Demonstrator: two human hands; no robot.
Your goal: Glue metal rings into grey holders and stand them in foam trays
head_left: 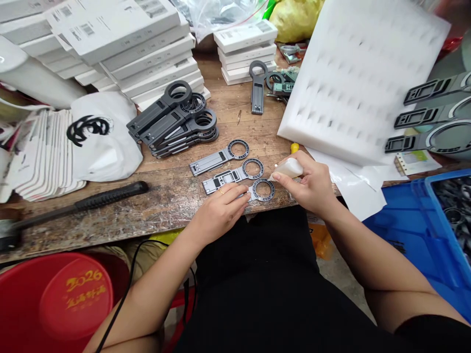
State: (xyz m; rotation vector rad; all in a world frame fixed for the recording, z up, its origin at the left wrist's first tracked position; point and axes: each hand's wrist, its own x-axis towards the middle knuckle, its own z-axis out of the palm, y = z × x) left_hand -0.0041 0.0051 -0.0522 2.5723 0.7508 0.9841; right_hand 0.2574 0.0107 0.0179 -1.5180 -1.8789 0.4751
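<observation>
My right hand [312, 181] is closed round a small translucent squeeze bottle [289, 168]. The bottle is tilted, its narrow tip at the edge of the nearest ring bracket [263, 190], a grey piece with a round end. Over that bracket's arm lies my left hand [224, 208], fingers together and holding it against the table; the thumb and most of the arm are hidden. Just beyond, a second grey ring bracket [235, 177] shows an open frame in its arm. A third ring bracket [220, 158] lies farther back, parallel to it.
Dark folded brackets [176, 120] are heaped at back left before stacked white boxes [147, 54]. A white foam block [353, 83] leans at right, near a blue crate [415, 211]. A black-handled hammer [110, 196] lies left. A red tub [22, 294] stands below.
</observation>
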